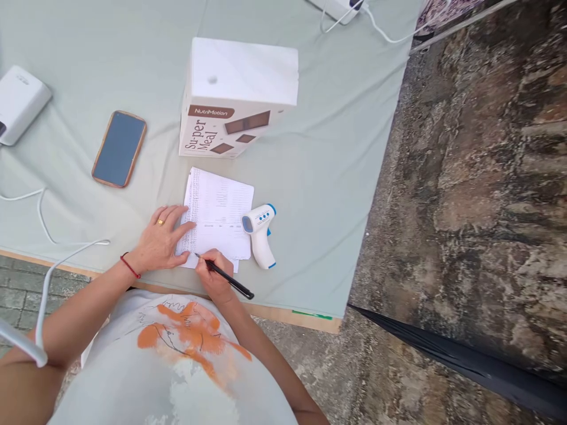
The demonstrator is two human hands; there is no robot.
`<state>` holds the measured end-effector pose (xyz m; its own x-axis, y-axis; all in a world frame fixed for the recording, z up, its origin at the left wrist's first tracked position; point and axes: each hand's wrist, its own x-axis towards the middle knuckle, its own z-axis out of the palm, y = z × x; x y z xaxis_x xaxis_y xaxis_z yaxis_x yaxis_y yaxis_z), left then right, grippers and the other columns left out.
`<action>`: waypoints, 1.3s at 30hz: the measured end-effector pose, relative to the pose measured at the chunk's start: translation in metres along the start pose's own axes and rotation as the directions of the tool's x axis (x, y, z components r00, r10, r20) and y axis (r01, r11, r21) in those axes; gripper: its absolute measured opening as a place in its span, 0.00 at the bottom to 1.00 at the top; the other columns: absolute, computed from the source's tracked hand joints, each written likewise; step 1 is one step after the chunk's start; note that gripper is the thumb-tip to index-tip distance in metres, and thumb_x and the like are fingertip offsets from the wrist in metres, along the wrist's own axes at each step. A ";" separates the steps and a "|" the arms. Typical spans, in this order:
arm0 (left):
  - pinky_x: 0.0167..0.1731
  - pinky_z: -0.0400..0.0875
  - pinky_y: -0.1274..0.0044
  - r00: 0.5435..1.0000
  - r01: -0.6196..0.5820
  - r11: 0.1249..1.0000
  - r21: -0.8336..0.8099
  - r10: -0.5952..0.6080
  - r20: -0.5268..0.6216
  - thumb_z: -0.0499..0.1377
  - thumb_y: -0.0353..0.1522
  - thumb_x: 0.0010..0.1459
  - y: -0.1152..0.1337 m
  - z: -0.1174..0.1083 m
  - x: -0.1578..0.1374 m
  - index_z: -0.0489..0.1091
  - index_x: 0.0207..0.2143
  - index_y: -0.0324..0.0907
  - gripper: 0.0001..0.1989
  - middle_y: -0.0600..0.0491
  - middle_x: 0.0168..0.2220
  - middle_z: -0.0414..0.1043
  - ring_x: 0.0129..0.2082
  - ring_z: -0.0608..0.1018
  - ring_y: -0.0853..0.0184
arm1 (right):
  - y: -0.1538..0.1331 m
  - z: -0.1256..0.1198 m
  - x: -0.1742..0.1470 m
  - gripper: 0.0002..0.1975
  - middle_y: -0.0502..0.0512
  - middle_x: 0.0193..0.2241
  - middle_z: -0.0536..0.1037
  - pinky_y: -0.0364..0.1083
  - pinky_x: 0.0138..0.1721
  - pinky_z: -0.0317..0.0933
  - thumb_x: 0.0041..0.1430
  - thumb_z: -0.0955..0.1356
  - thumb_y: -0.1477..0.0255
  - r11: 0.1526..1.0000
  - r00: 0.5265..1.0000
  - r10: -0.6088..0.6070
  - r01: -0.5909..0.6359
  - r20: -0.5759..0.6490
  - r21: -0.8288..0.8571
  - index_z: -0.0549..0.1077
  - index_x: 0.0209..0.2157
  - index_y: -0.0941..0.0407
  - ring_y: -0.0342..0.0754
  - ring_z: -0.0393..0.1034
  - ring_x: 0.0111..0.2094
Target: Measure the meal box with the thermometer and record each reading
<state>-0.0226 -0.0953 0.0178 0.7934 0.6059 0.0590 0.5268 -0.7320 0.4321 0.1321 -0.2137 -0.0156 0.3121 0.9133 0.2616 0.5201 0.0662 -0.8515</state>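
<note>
My left hand (165, 237) lies with fingers spread on the left edge of a spiral notebook (221, 206), a ring on one finger. In my right hand (215, 274) is a black pen (233, 281), its tip at the lower left of the page, close to my left thumb. Printed lines and small handwriting show on the white paper, too small to read. Touching or just beside the notebook's right edge lies a white and blue infrared thermometer (261, 233).
Behind the notebook stands a white NutriMotion box (243, 77). A phone (119, 149) lies to the left, with a white power bank (22, 103) further out. A white cable (44, 215) crosses the left side. The cloth-covered table (319, 195) ends at a stone wall (465, 177) on the right.
</note>
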 end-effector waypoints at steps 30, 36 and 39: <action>0.61 0.56 0.54 0.880 0.222 0.927 -0.303 -0.325 -0.347 0.57 0.47 0.58 -0.097 -0.005 0.127 0.40 0.69 0.38 0.45 0.35 0.66 0.52 0.66 0.58 0.47 | 0.077 -0.080 0.023 0.33 0.68 0.45 0.72 0.60 0.45 0.66 0.55 0.68 0.50 0.836 0.978 0.162 -0.206 -0.129 -0.509 0.70 0.53 0.60 0.63 0.67 0.47; 0.55 0.61 0.59 0.862 0.219 0.915 -0.339 -0.344 -0.372 0.47 0.53 0.64 -0.096 -0.007 0.136 0.52 0.64 0.36 0.37 0.39 0.56 0.68 0.55 0.70 0.52 | 0.069 -0.071 0.049 0.21 0.57 0.35 0.77 0.49 0.33 0.67 0.57 0.67 0.56 0.933 0.936 0.340 -0.349 -0.093 -0.092 0.74 0.45 0.56 0.53 0.72 0.35; 0.53 0.63 0.62 0.847 0.252 0.904 -0.346 -0.379 -0.373 0.39 0.54 0.66 -0.097 -0.007 0.132 0.58 0.60 0.35 0.36 0.40 0.51 0.71 0.50 0.72 0.54 | 0.042 -0.054 0.085 0.19 0.54 0.30 0.77 0.46 0.31 0.66 0.60 0.65 0.56 0.905 0.928 0.369 -0.348 -0.047 0.244 0.74 0.41 0.57 0.48 0.71 0.30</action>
<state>0.0291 0.0579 -0.0104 0.3587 0.9068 0.2215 0.5706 -0.4007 0.7168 0.2235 -0.1546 -0.0049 0.5192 0.8532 -0.0502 0.1684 -0.1597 -0.9727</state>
